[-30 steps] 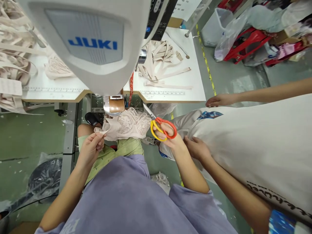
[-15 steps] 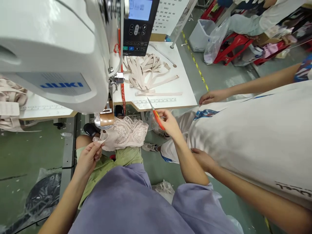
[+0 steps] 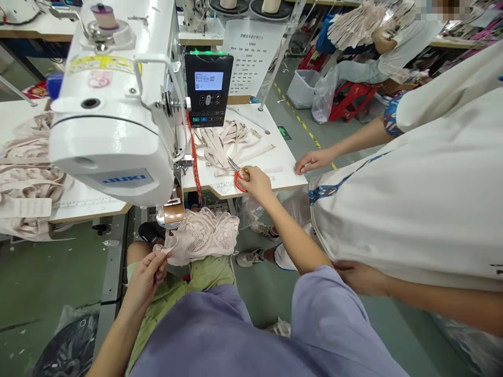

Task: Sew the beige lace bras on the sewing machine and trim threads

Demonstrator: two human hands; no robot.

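Note:
My left hand (image 3: 148, 272) pinches the end of a pale pink strap on a lace bra (image 3: 208, 233). The bra lies over my lap, below the arm of a white sewing machine (image 3: 113, 157), its upper left part close under the needle area. Over the right part of the table, my right hand (image 3: 254, 184) has its fingers closed round the red-orange handles of scissors (image 3: 239, 175). The blades point up and left, towards a heap of beige straps (image 3: 223, 144) on the white tabletop (image 3: 285, 180).
More beige straps (image 3: 31, 183) are piled on the table's left part. A control panel (image 3: 208, 91) stands behind the machine. Close on my right is a person in a white top (image 3: 393, 209), one hand (image 3: 314, 160) at the table's edge. Another person sits farther back.
My right hand has moved forward with the scissors, from in front of the table's edge to over the tabletop. My left hand keeps its pinch on the strap. The view has tilted up.

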